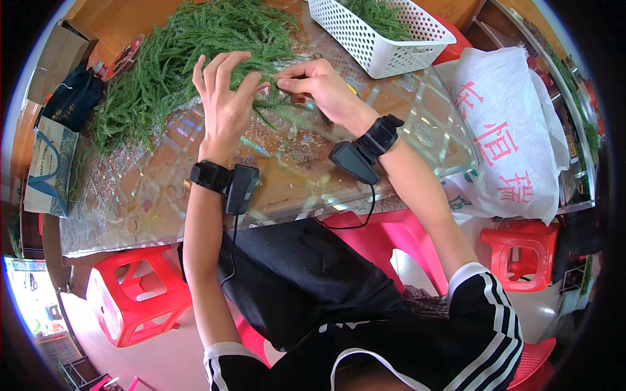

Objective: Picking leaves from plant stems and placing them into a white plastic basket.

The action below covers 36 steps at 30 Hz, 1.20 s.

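A thin, feathery green sprig (266, 112) is held between my two hands over the table. My left hand (225, 98) pinches it with thumb and index finger, while its other fingers are raised and spread. From the other side my right hand (326, 91) grips the sprig's upper end between thumb and fingertips. Exactly where the fingertips meet it is partly hidden. Just beyond my hands, a big heap of similar green sprigs (176, 58) covers the far left of the table. Each wrist wears a black strap with a small black box.
A white perforated basket (385, 55) with more sprigs stands at the far right. Beside it rests a full white sack (505, 137). The table (195, 208) has a clear cover strewn with bits. Paper bags (52, 169) sit left; red stools (140, 296) stand below.
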### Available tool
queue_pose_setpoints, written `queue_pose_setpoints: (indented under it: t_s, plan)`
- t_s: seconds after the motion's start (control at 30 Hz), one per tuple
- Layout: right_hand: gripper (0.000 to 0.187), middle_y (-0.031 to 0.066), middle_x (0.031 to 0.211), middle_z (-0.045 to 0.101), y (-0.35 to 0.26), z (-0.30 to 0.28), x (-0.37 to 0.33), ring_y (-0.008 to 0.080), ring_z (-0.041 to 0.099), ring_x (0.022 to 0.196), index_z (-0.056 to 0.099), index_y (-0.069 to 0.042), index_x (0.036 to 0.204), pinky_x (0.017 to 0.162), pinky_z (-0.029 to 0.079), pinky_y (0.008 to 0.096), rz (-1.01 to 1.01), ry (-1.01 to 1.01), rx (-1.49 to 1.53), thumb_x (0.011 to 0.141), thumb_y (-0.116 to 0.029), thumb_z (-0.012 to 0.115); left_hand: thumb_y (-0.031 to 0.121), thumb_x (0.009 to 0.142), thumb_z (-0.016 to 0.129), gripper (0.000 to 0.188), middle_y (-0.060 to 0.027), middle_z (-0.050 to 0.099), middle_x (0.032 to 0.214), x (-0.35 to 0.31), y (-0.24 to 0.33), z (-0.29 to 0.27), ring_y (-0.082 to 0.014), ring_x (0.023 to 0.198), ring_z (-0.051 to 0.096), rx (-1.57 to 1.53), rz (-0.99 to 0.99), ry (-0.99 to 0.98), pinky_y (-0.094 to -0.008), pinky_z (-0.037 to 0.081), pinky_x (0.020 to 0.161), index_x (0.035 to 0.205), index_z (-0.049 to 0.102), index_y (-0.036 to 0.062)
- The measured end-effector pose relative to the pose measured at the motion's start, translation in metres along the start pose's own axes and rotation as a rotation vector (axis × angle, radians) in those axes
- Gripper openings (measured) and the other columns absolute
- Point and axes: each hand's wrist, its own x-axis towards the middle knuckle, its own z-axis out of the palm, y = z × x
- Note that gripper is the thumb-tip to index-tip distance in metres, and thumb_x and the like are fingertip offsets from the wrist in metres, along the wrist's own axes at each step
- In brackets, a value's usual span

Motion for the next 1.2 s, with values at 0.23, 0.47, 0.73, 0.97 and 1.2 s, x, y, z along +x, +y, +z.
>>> queue_pose_setpoints:
  t_s: [0.23, 0.47, 0.73, 0.97, 1.2]
  plan:
    - [0.014, 0.0038, 0.082, 0.063, 0.006, -0.015, 0.005, 0.0055, 0.043, 0.058, 0.065, 0.002, 0.092, 0.055, 0.036, 0.0209, 0.218, -0.267, 0.438, 0.083, -0.008, 0.061, 0.013, 0.062, 0.072, 0.029, -0.0018, 0.052, 0.114, -0.001, -0.016, 0.002, -0.023, 0.106, 0.049, -0.117, 0.128, 0.026, -0.0517, 0.026, 0.1, 0.088, 0.061, 0.0131]
    - [0.012, 0.0028, 0.072, 0.062, 0.002, -0.011, 0.005, 0.0071, 0.048, 0.057, 0.066, 0.004, 0.085, 0.053, 0.039, 0.0223, 0.056, 0.01, -0.029, 0.078, -0.005, 0.065, 0.01, 0.063, 0.069, 0.045, -0.0007, 0.051, 0.12, -0.001, -0.009, -0.003, -0.0184, 0.107, 0.05, 0.018, 0.179, -0.117, -0.0523, 0.025, 0.101, 0.106, 0.06, 0.0169]
    - [0.014, 0.0037, 0.075, 0.064, 0.004, 0.001, 0.003, 0.0078, 0.053, 0.062, 0.066, 0.001, 0.088, 0.053, 0.04, 0.0239, -0.286, 0.175, -0.453, 0.078, -0.008, 0.067, 0.009, 0.065, 0.067, 0.042, 0.0003, 0.051, 0.121, -0.001, -0.008, -0.004, -0.016, 0.105, 0.051, 0.095, 0.119, -0.086, -0.052, 0.024, 0.102, 0.106, 0.062, 0.0177]
    - [0.018, 0.0102, 0.077, 0.065, 0.0, 0.002, 0.001, 0.0102, 0.057, 0.065, 0.064, 0.002, 0.091, 0.058, 0.045, 0.0247, -0.385, 0.199, -0.713, 0.077, -0.008, 0.067, 0.005, 0.064, 0.066, 0.032, 0.0017, 0.054, 0.114, -0.003, -0.008, -0.003, -0.0157, 0.104, 0.051, 0.086, 0.116, -0.055, -0.0501, 0.025, 0.101, 0.094, 0.063, 0.0144]
    - [0.017, 0.0066, 0.081, 0.065, 0.001, -0.001, 0.003, 0.0096, 0.055, 0.066, 0.064, 0.005, 0.091, 0.059, 0.043, 0.0229, -0.285, 0.045, -0.504, 0.08, -0.008, 0.065, 0.004, 0.063, 0.067, 0.031, 0.0017, 0.056, 0.11, -0.003, -0.005, -0.003, -0.0166, 0.103, 0.051, 0.02, 0.071, 0.009, -0.0481, 0.026, 0.1, 0.092, 0.066, 0.0151]
